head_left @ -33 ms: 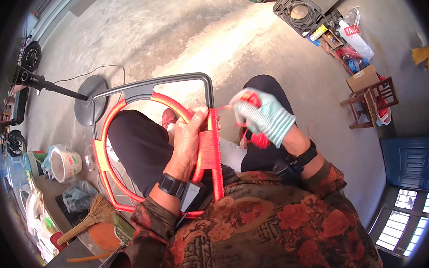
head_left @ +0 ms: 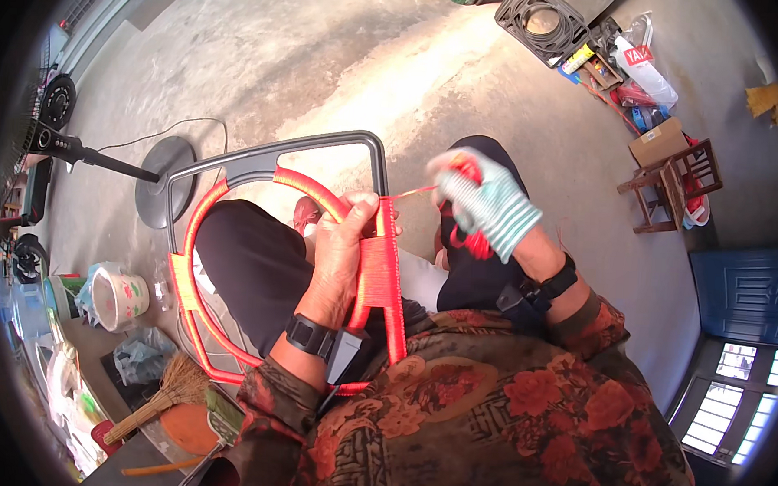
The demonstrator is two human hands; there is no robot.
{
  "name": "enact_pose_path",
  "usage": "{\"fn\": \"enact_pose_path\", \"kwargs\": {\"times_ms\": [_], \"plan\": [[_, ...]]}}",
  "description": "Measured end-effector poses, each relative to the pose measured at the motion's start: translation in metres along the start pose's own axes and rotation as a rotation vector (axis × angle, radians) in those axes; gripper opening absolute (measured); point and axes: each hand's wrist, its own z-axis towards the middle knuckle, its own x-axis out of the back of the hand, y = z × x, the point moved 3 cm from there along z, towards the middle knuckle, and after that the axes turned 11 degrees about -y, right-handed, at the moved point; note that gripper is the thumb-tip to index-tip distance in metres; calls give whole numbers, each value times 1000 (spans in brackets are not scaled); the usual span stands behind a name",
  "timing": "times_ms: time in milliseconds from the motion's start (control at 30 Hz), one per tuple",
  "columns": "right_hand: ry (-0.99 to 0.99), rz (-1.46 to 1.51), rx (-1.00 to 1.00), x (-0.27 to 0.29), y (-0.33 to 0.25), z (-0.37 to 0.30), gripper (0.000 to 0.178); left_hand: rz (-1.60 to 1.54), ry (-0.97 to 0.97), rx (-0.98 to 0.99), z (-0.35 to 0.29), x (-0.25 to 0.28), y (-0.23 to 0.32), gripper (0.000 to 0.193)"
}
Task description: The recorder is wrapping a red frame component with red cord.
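Observation:
A rectangular metal frame [head_left: 276,144] with a ring inside it rests across my lap. Red cord [head_left: 380,273] is wound tightly around much of the ring and the frame's near and right sides, while the far bars are bare black. My left hand [head_left: 337,249] is closed around the right side bar, thumb near the top of the winding. To the right, my right hand [head_left: 490,204], in a striped white-and-green glove, is closed on a bundle of red cord [head_left: 474,244]. One strand [head_left: 413,193] runs taut from the bar to that hand.
On the left stand a fan with a round black base [head_left: 168,181], a white bucket [head_left: 119,297] and a straw broom [head_left: 164,391]. A small wooden chair [head_left: 672,188], a cardboard box [head_left: 658,142] and a black crate [head_left: 543,26] are on the right.
My right hand has shifted slightly to the right with the cord bundle, and more strand shows between it and the bar. The left hand and the frame stay in place.

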Motion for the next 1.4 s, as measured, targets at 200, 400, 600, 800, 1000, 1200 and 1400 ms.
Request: {"fn": "enact_pose_path", "kwargs": {"times_ms": [200, 400, 600, 800, 1000, 1200, 1400], "plan": [[-343, 456, 30, 10, 14, -11, 32, 31, 60, 35, 1, 7, -2, 12], [-487, -1151, 7, -43, 46, 17, 43, 70, 128, -90, 4, 18, -7, 23], [-172, 98, -100, -41, 61, 68, 51, 244, 164, 54, 6, 21, -7, 24], [-70, 412, 124, -13, 43, 72, 53, -4, 116, -165, 6, 19, -8, 19], [84, -864, 507, -62, 10, 36, 52, -87, 32, -219, 5, 19, -7, 22], [15, -390, 601, -36, 15, 30, 24, 58, 148, -214, 0, 18, -3, 26], [-180, -801, 465, 19, 8, -4, 27, 41, 53, -83, 0, 3, -8, 23]]}}
